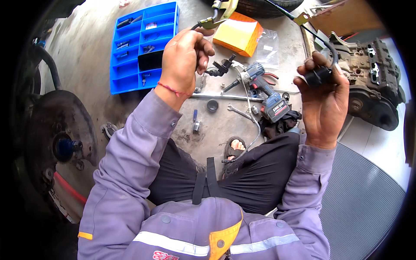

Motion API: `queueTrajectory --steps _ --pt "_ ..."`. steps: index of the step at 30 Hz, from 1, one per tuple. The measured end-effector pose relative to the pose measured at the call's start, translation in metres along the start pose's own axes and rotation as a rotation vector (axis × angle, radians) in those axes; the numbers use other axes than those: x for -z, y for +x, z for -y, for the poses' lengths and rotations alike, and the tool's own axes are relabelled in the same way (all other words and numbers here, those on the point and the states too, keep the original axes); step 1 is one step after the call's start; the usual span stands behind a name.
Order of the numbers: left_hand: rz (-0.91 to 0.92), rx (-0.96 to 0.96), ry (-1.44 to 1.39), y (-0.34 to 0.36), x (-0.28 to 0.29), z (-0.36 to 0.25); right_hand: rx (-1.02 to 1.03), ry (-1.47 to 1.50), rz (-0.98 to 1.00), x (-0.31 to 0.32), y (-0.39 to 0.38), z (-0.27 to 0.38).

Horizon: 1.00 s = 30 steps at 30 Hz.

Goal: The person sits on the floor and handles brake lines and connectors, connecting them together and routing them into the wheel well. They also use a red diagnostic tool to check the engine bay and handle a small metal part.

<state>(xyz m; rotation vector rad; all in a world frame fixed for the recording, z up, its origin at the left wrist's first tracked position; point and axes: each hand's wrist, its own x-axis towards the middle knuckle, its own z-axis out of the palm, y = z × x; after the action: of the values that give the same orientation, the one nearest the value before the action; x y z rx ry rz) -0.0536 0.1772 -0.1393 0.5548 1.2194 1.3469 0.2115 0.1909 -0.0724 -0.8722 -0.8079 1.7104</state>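
Observation:
My left hand [186,54], fingers curled, holds a black cable. A black sensor [223,66] shows on the cable's end just right of the fingers. Above the hand the cable meets a brass-coloured bracket [211,22]. My right hand [323,97] is palm up at the right, its fingers closed around a black cylindrical connector [318,76]. Ribbed black conduit [334,54] leads up from that connector to another small brass-coloured bracket [302,18]. Part of the left-hand cable is hidden behind the palm.
Past my left hand lies a blue compartment tray [113,69] with small parts and a black phone-like slab [150,60]. An orange box [237,34], cordless impact wrench [264,89] and spanner [239,112] lie ahead. A brake disc [65,130] stands left; an engine block [366,73] sits right.

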Motion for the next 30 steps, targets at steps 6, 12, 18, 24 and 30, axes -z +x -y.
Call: queueTrajectory --steps 6,12,18,24,30 --pt "0.025 -0.030 -0.007 -0.001 0.000 -0.002 -0.010 0.000 0.001 0.001 0.000 -0.001" --pt "-0.035 -0.061 -0.001 -0.001 0.003 -0.005 -0.077 -0.170 -0.153 -0.011 -0.001 -0.005" --pt "-0.101 -0.039 -0.025 0.005 0.007 -0.002 -0.076 -0.262 -0.227 -0.018 -0.005 -0.005" --pt "-0.094 -0.027 -0.015 0.006 0.007 -0.002 -0.011 -0.244 -0.220 -0.014 -0.003 -0.004" --pt "-0.101 -0.017 -0.023 0.007 0.004 -0.002 -0.011 -0.241 -0.146 -0.014 -0.002 -0.004"
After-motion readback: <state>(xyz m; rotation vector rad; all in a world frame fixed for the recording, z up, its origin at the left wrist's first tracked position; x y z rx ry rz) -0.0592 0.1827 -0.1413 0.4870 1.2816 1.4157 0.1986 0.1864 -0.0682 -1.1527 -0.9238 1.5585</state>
